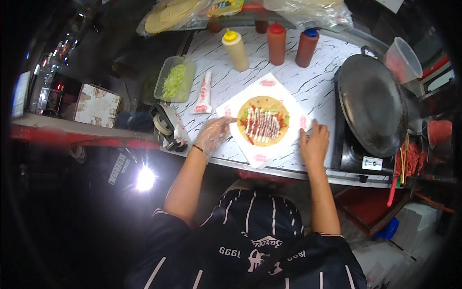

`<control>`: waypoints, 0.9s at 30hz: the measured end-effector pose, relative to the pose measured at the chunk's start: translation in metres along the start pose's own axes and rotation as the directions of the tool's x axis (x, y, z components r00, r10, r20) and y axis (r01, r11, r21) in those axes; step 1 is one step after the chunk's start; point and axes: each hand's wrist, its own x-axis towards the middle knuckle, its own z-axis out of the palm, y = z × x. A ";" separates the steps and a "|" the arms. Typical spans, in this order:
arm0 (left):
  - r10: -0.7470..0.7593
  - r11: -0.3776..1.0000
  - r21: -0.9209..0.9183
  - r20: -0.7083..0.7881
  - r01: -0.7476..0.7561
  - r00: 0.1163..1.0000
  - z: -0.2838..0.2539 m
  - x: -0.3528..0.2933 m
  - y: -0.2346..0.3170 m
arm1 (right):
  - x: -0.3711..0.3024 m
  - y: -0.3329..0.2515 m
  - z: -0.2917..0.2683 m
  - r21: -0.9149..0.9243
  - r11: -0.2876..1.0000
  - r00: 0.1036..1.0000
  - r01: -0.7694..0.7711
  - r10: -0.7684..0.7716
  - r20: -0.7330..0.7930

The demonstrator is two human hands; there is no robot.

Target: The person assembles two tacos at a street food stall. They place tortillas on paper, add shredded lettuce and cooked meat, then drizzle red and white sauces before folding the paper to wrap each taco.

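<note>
A round tortilla [279,137] lies flat on a white square paper sheet [260,159], topped with shredded lettuce, red filling and white stripes of sauce. My left hand [214,135], in a clear plastic glove, is closed at the sheet's left edge, its fingertips reaching the tortilla's rim. The paper under those fingers is partly hidden. At the right corner of the sheet is my bare right hand [316,144], thumb and fingers apart. A slim white paper-wrapped packet [204,94] lies just beyond my left hand.
A tub of shredded lettuce [176,79] and a tape dispenser [168,127] stand at left. Three squeeze bottles, one with a yellow cap [235,50], line the back. A black round griddle [373,106] tilts over a stove [358,161] at right. Bagged tortillas [173,14] lie behind.
</note>
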 end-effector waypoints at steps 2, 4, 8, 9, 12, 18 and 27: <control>0.012 0.999 -0.048 -0.011 -0.012 1.000 0.012 -0.004 -0.001 | 0.008 0.004 0.002 0.074 0.996 0.996 -0.043 0.037 0.081; 0.052 0.998 -0.034 -0.064 -0.055 0.997 0.021 -0.006 -0.002 | 0.013 0.006 0.001 0.091 0.995 0.995 -0.034 0.025 0.101; 0.422 0.737 0.543 0.097 -0.403 0.902 0.025 0.000 0.004 | 0.010 0.006 -0.003 0.123 0.992 0.993 -0.030 0.015 0.118; 0.331 0.776 0.522 0.141 -0.354 0.933 0.022 0.003 0.009 | 0.009 0.006 -0.004 0.122 0.992 0.994 -0.020 0.007 0.111; 0.371 0.720 0.556 0.196 -0.414 0.908 0.019 0.010 0.019 | 0.006 0.005 -0.002 0.117 0.993 0.998 0.008 -0.016 0.067; 0.435 0.419 0.661 0.455 -0.622 0.777 0.016 0.034 0.018 | 0.004 0.002 -0.005 0.105 0.994 0.998 0.033 -0.038 0.052; 0.609 0.154 0.644 0.536 -0.750 0.585 0.003 0.049 0.000 | 0.077 -0.034 0.006 0.088 0.981 0.985 0.173 -0.173 -0.011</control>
